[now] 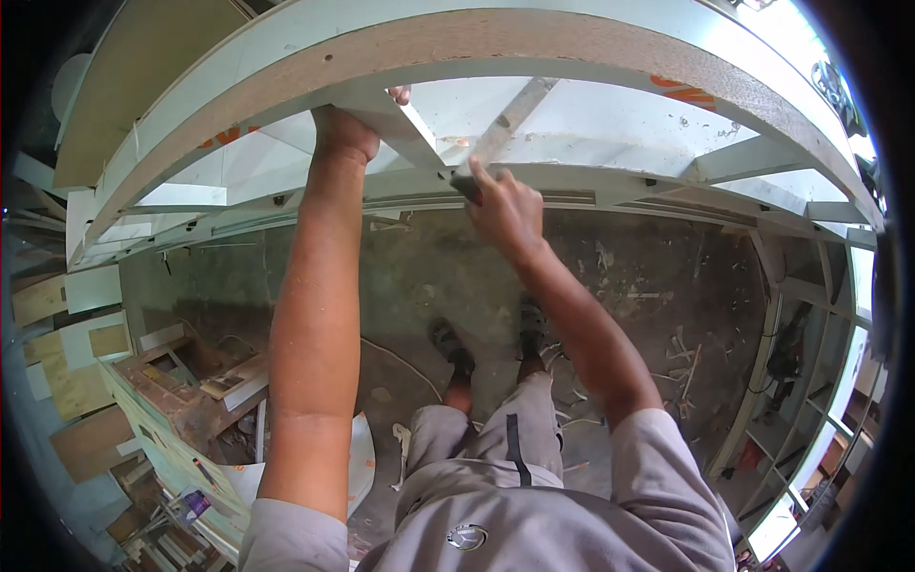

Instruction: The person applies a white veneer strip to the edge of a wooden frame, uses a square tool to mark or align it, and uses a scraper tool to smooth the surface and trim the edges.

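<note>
My left arm reaches up to the curved wooden frame, and my left hand (345, 133) is closed around a short white crosspiece (405, 129). The frame hides most of those fingers; a few fingertips show past the crosspiece. To its right, my right hand (509, 205) grips a tool with a dark handle (465, 187), close to the frame's lower rail. The index finger points up along it. A pale diagonal strip (522, 110) runs up and right from the fist, blurred at its lower end; whether it belongs to the tool I cannot tell.
The bare-wood edge of the long frame (419, 52) spans the top. An open wooden cabinet (181, 381) stands at left, beside board offcuts (81, 367). Wood scraps (681, 362) and a cord (400, 360) lie on the concrete floor (620, 286). Another slatted frame (820, 400) stands at right.
</note>
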Tool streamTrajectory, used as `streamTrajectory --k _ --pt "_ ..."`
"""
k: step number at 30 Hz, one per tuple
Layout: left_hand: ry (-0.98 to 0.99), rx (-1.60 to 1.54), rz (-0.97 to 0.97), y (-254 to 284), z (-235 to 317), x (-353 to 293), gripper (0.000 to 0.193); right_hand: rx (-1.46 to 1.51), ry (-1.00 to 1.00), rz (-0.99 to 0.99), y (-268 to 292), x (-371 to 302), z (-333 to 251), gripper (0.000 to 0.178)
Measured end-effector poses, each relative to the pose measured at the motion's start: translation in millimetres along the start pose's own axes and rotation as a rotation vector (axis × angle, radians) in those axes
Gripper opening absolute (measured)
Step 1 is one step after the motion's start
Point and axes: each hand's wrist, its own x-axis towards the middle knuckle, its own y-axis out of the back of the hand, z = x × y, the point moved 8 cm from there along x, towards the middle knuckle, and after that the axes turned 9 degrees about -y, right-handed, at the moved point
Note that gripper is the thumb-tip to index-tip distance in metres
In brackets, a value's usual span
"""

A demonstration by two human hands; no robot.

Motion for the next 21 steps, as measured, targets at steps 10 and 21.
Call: streamTrajectory --k 10,21 --pt "0.032 -0.059 0.015 0.9 0.8 -1.7 0.04 0.028 0.003 0.0 -14.0 3.6 -27.0 0.062" --pt "0.028 -0.097 0.077 9.9 -3.0 -7.7 0.035 0.046 0.0 0.015 -29.8 4.7 -37.2 0.07"
